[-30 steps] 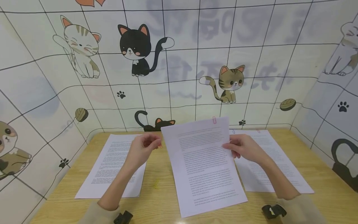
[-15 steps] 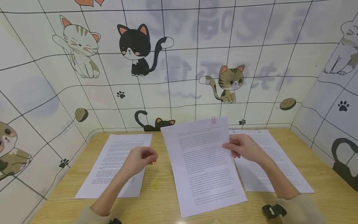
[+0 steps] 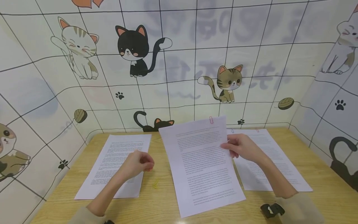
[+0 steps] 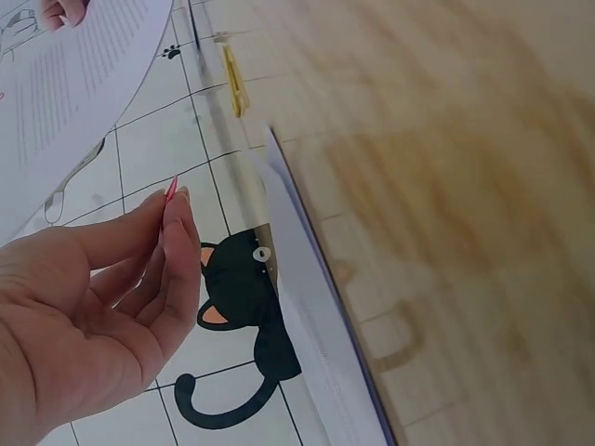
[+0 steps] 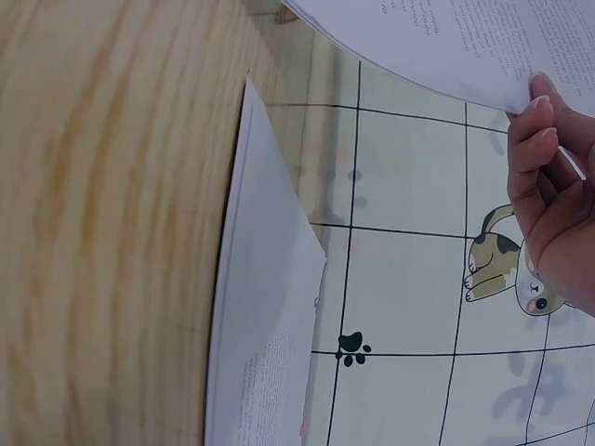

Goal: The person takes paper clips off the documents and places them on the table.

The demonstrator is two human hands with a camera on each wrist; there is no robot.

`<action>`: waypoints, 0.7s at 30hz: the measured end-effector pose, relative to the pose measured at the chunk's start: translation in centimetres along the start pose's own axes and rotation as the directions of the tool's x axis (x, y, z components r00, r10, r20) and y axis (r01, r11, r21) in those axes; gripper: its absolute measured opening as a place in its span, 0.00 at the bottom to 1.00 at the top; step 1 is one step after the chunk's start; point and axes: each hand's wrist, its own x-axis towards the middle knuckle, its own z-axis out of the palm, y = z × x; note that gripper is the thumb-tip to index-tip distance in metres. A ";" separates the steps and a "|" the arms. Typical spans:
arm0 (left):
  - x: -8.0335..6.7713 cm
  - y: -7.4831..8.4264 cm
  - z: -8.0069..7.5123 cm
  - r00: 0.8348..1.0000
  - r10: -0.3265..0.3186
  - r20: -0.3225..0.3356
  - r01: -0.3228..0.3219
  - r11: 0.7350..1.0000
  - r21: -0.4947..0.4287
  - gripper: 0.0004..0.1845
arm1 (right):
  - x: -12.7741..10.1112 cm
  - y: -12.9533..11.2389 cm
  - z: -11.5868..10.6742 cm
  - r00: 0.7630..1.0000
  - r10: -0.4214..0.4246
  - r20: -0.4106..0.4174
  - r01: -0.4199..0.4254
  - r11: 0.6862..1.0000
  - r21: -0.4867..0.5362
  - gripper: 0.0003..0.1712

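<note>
**Right hand holds up a clipped sheaf while the left pinches a small red clip**

A cat-patterned wall (image 3: 179,62) with black grid lines wraps round the back and both sides of a wooden table (image 3: 330,193). On the table, a stack of printed pages (image 3: 112,165) lies flat at the left, and a second stack (image 3: 268,161) lies flat at the right, partly hidden behind the right forearm and carrying small clips at its top edge

Between them, a printed sheaf of paper (image 3: 201,165) is tilted up off the table, its lower edge towards the person and its top edge raised towards the wall. A pink paper clip (image 3: 211,120) sits on that top edge. The right hand (image 3: 243,147) grips the sheaf at its right edge, about a third of the way down, thumb on the front and fingers (image 5: 544,149) curled behind the page

The left hand (image 3: 138,163) hovers over the inner edge of the left stack, fingers curled in. In the left wrist view its thumb and fingertip pinch a thin red clip (image 4: 170,197), only the tip of which shows. A yellow clip (image 3: 155,183) lies loose on the table just beside the left stack, below the left hand. A dark strap (image 3: 270,210) shows at the right wrist
</note>
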 end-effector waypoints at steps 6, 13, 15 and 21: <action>0.0 -0.4 0.1 0.999 0.000 0.054 -0.002 0.999 0.035 0.02 | 0.0 0.0 0.2 1.000 -0.010 0.011 0.009 1.000 0.022 0.12; 0.1 -1.1 0.4 0.996 0.008 0.089 -0.012 0.999 0.040 0.05 | 0.1 0.3 0.3 1.000 -0.015 0.011 0.015 1.000 0.011 0.11; 0.1 -1.3 0.4 0.995 0.008 0.096 -0.011 0.999 0.038 0.05 | 0.1 0.4 0.3 1.000 -0.018 0.010 0.018 1.000 0.005 0.11; -0.1 -1.5 0.4 0.992 0.013 0.126 -0.024 0.996 0.082 0.05 | 0.3 0.6 0.3 1.000 -0.017 0.011 0.017 1.000 -0.010 0.09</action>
